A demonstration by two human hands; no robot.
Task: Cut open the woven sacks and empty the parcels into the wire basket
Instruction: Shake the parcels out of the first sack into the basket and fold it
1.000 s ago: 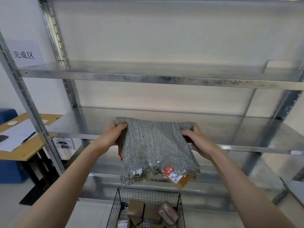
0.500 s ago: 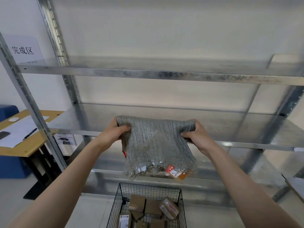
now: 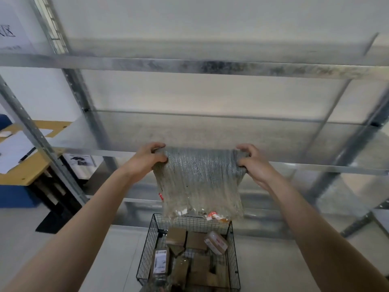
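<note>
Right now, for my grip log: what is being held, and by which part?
The woven sack, hanging open end down over the wire basket: the left hand grips one upper corner, the right hand the other.

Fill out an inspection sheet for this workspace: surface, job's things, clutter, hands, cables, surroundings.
Surface: pale floor under the basket; galvanised shelving rack behind, with nothing seen on its shelves.
Job's things: woven sack held upside down, frayed open end over the wire basket; a labelled parcel shows at the sack's mouth; brown parcels lie in the basket.
Clutter: wooden desk at left, carrying papers and a pen.
Hands: left hand grips the sack's upper left corner; right hand grips the upper right.
Cables: nothing seen.
Surroundings: paper sign on the wall, upper left.
</note>
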